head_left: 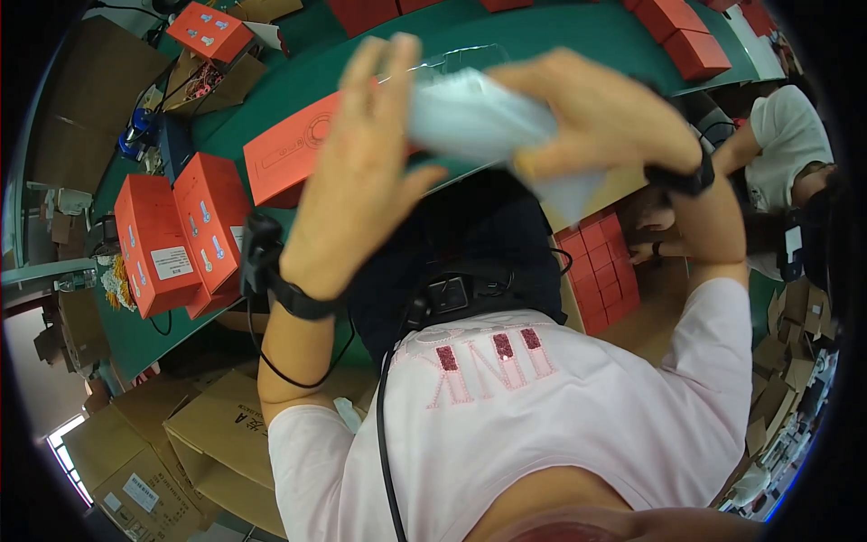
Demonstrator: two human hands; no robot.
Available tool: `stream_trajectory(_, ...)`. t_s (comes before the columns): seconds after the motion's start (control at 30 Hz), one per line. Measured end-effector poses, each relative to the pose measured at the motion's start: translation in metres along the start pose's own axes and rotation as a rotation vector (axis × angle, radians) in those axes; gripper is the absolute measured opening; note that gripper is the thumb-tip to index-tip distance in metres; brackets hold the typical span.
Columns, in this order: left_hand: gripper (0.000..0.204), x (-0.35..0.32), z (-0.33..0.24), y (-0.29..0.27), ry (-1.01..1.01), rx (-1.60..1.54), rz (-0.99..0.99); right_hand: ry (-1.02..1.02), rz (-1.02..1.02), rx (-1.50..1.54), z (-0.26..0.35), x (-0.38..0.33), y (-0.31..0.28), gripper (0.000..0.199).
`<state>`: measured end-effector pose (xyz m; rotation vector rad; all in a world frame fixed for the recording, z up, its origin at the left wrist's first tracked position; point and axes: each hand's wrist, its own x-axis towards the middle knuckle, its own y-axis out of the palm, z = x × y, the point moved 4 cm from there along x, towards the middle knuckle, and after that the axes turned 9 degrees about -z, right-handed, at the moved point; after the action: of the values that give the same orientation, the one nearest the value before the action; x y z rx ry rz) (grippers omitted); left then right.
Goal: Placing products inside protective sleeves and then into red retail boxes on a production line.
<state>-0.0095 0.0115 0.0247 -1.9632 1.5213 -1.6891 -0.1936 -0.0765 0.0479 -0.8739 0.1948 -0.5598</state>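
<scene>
Motion-blurred white bag between both hands, hiding much of the flat orange box.

Your hands, left and right, meet on a packet above the counter. A flat box lies on the counter behind your left hand. Left of that box stand two more boxes. Below the counter's near edge, cartons sit on the floor.
</scene>
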Motion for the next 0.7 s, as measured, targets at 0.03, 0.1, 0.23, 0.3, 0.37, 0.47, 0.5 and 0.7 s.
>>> stream_trajectory(0.03, 0.1, -0.002, 0.026, 0.001, -0.075, 0.076, 0.079, 0.035, -0.013, -0.206, 0.0, 0.015, -0.012, 0.057)
stream_trajectory(0.1, 0.102, -0.009, 0.056, 0.01, -0.08, 0.184, 0.151, -0.019, -0.005, -0.384, 0.006, 0.047, -0.022, 0.048)
stream_trajectory(0.23, 0.102, -0.021, 0.077, 0.031, -0.179, 0.151, 0.197, 0.082, 0.45, -0.604, 0.0, 0.086, 0.001, 0.037)
stream_trajectory(0.3, 0.093, -0.023, 0.077, 0.034, -0.233, 0.079, 0.186, -0.077, 0.347, -0.567, -0.012, 0.103, 0.02, 0.042)
stream_trajectory(0.37, 0.092, -0.023, 0.077, 0.035, -0.239, 0.059, 0.172, -0.126, 0.217, -0.495, -0.024, 0.11, 0.033, 0.037)
stream_trajectory(0.47, 0.09, -0.02, 0.077, 0.037, -0.226, 0.05, 0.163, -0.137, 0.039, -0.465, -0.046, 0.104, 0.056, 0.03)
stream_trajectory(0.5, 0.089, -0.02, 0.076, 0.037, -0.212, 0.054, 0.16, -0.16, -0.184, -0.374, -0.059, 0.095, 0.064, 0.031)
stream_trajectory(0.7, 0.093, -0.019, 0.068, 0.039, -0.074, 0.229, 0.277, -0.275, -0.555, -0.405, -0.094, 0.092, 0.064, 0.054)
